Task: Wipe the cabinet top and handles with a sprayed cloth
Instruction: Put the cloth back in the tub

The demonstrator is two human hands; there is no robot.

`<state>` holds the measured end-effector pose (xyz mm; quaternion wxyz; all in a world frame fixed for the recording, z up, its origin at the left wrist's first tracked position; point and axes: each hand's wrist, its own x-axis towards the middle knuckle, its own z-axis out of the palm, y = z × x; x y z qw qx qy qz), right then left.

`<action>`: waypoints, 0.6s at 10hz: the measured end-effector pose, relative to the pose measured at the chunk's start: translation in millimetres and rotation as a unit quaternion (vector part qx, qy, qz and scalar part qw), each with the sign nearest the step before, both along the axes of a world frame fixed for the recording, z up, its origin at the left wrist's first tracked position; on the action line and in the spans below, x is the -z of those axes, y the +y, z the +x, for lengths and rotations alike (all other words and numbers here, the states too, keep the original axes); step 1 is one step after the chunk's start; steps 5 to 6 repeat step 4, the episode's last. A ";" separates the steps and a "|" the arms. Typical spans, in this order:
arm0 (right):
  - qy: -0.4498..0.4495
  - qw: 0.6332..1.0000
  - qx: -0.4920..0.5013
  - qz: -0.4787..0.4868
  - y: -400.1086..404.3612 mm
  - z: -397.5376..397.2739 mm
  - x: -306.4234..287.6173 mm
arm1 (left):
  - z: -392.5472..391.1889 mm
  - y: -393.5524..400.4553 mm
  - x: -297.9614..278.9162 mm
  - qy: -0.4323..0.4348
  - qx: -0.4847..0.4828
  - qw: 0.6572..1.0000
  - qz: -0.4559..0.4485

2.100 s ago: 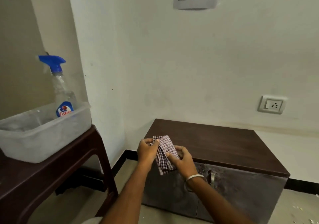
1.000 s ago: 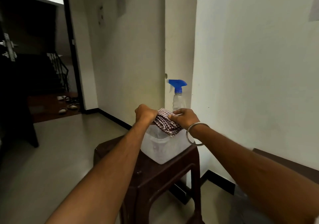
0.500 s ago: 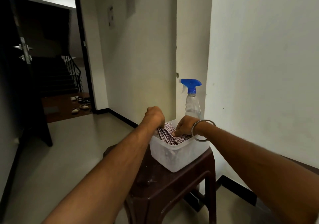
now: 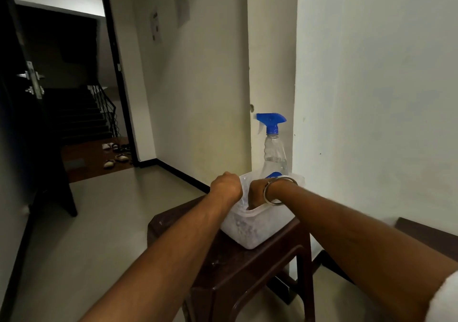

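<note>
Both hands reach into the tub (image 4: 250, 230) on the stool (image 4: 238, 269): left hand (image 4: 226, 188) curled at its rim, right hand (image 4: 257, 194) sunk inside, grips unclear. The cloth is hidden; release it flat, clear of the spray bottle (image 4: 273, 148).

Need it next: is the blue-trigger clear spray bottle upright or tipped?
Upright: the blue-trigger clear spray bottle stands in the translucent plastic tub, nozzle on top.

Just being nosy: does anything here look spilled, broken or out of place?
Nothing stands out. The spray bottle stands upright in the tub, which sits level on the stool. Both hands, left and right, reach into the tub.
</note>
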<state>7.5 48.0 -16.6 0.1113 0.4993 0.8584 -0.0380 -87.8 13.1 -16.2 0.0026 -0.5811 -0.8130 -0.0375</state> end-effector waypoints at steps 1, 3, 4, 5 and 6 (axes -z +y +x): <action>0.101 0.994 -0.009 0.034 -11.5 9.0 -10.4 | 3.5 -4.2 -4.5 0.020 0.024 0.999 0.008; 0.210 0.971 -0.067 0.091 -40.7 55.0 -34.8 | 22.0 -8.1 -27.2 -0.041 0.058 0.993 0.095; 0.239 0.962 -0.047 0.120 -48.4 86.8 -45.5 | 47.3 -10.0 -42.9 -0.094 0.120 0.977 0.146; 0.239 0.962 -0.047 0.120 -48.4 86.8 -45.5 | 47.3 -10.0 -42.9 -0.094 0.120 0.977 0.146; 0.239 0.962 -0.047 0.120 -48.4 86.8 -45.5 | 47.3 -10.0 -42.9 -0.094 0.120 0.977 0.146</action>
